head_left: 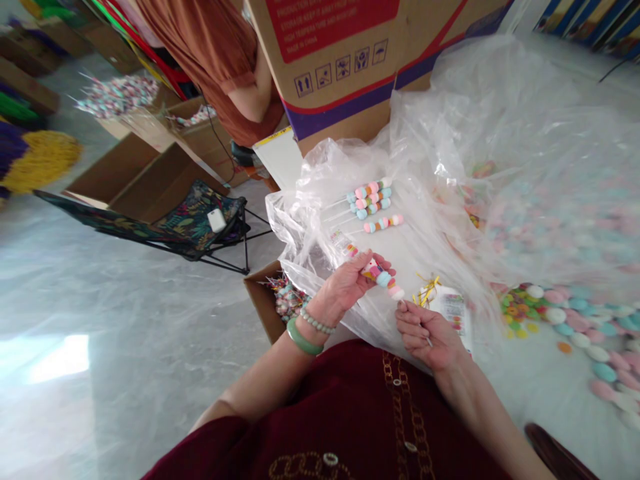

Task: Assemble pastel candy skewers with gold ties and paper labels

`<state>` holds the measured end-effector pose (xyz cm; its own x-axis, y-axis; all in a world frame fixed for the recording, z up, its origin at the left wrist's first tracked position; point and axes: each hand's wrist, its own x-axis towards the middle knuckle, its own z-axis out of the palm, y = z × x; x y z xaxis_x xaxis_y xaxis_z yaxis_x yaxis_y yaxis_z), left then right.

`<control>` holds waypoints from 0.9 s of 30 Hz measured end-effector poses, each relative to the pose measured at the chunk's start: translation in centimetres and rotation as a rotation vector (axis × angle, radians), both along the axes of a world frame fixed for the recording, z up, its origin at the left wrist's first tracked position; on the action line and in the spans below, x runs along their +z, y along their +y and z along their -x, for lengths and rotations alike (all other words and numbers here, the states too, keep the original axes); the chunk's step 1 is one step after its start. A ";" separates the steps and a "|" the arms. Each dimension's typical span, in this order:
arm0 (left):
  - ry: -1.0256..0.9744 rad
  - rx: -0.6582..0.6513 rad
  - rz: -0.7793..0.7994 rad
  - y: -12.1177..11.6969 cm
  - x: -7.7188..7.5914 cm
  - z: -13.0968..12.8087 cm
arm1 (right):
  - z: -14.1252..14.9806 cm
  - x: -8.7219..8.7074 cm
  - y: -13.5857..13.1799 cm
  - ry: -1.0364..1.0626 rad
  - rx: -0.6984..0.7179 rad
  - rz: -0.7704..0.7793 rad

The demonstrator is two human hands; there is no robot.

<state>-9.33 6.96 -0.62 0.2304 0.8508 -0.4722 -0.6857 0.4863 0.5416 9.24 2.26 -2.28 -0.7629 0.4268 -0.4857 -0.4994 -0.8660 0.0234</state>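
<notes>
A skewer of soft candies (384,279), pink, blue and white, runs between my two hands. My left hand (353,280) has its fingers closed around the candy end; a colourful printed patch shows by the fingers, and I cannot tell if it is a wrapper. With fingers pinched, my right hand (425,330) grips the white stick (429,341) below the last pink piece. Beyond my hands, several finished candy skewers (373,200) lie side by side on the plastic-covered table. Yellow twist ties (427,291) and a stack of printed clear bags (457,313) lie just past my right hand.
Loose candies (585,327) are heaped at the right, partly under a clear plastic sheet (480,100). A large carton (340,73) stands behind the table. An open box of skewers (287,300) sits below its left edge. A co-worker (215,60) and a folding chair (193,227) are at left.
</notes>
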 end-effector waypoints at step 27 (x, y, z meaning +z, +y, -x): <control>0.105 -0.033 -0.169 -0.3 1.1 -0.5 | 2.9 0.4 -1.4 -1.026 -0.074 -0.625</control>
<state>-8.78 6.68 0.51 0.2166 0.9129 -0.3460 -0.6064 0.4035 0.6852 6.35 0.82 -1.87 -0.1061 0.8313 -0.5455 -0.0890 -0.5544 -0.8275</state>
